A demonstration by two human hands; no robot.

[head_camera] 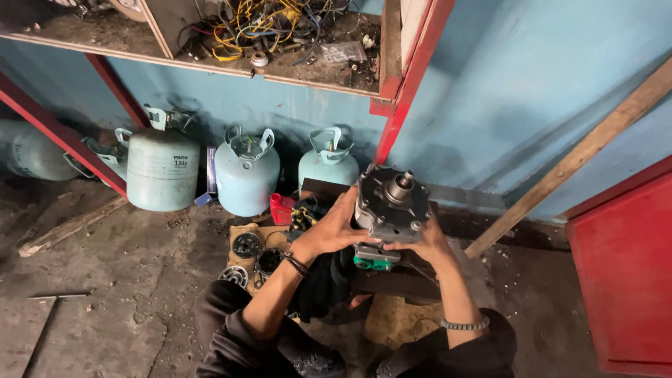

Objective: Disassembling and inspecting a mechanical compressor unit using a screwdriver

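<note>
1. Blue wall [532, 77] behind, crossed by red posts [409, 84].
2. Dirty concrete floor [119, 280].
3. Wooden shelf [140, 45] above holds tangled wires [266, 24].
4. Pale gas cylinders [246, 171] stand along the wall.
5. Red panel [626, 273] at right.

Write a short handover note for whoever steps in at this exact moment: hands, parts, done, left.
Left hand: gripping the left side of the compressor.
Right hand: holding its lower right side.
The compressor stands upright on the dark block, shaft end up.
Round metal parts lie loose on the cardboard to the left.
Done: these parts look removed.
Left: cannot tell from this view.
</note>
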